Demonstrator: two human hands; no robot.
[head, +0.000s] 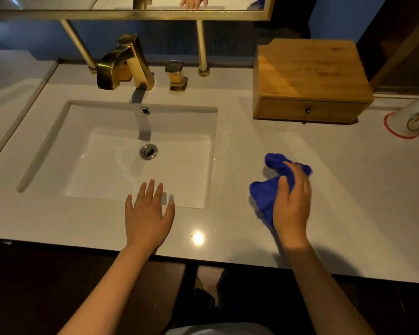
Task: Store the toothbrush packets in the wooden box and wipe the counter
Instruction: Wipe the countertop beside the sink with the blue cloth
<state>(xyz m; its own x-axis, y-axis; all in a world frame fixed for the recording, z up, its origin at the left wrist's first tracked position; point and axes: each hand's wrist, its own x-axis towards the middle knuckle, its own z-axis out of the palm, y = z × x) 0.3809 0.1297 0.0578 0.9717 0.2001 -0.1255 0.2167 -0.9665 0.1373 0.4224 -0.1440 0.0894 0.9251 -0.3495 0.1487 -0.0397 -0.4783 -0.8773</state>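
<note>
A person wipes a white bathroom counter (348, 194), the right hand (291, 209) curled around a bunched blue cloth (266, 192) at about four o'clock from the sink (140, 151), while the left hand (146, 213) lies flat with fingers spread on the counter's front strip at six o'clock. The wooden box (310, 78) stands at two o'clock, its drawer pushed in behind a small knob (308, 110); no toothbrush packets show on the counter, so they are presumably already inside, though the closed drawer hides its contents. An upturned paper cup (414, 119) sits at three o'clock, just right of the box, and a brass faucet (126, 61) rises at twelve. To do this step well, the cloth would likely serve better opened out than balled, pressed flat and drawn in overlapping strokes from the box's base toward the front edge, steering round the cup and finishing along the sink rim.
</note>
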